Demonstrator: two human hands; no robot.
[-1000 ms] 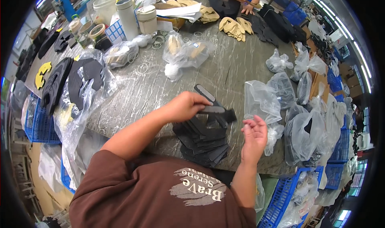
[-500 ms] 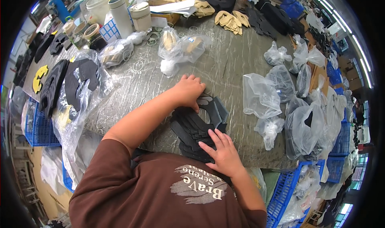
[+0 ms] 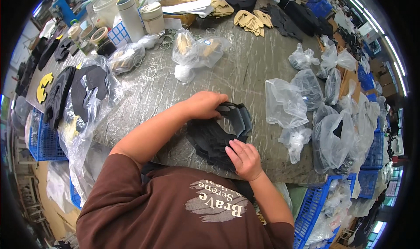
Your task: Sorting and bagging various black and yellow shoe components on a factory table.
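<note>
A stack of black, curved cut pieces (image 3: 209,137), which look like shoe uppers, rests at the near edge of the table in front of me. Its right arm shows grey-blue layered edges. My left hand (image 3: 207,104) is closed around the far end of the stack, the fingertips partly hidden behind it. At the stack's lower right, my right hand (image 3: 246,159) grips the edge with its fingers close together. Beyond my left hand lie clear plastic bags (image 3: 211,47) with tan pieces inside.
Clear plastic bags (image 3: 286,102) lie to the right, above a blue crate (image 3: 309,212). Bottles and jars (image 3: 130,18) stand at the far left. Tan cut pieces (image 3: 250,22) and black pieces (image 3: 283,23) lie at the back. Black pieces on plastic (image 3: 89,85) sit left.
My left hand has come nearer and closed on the stack's far end, which is lifted a little. The fingers of my right hand have drawn together at the stack's edge.
</note>
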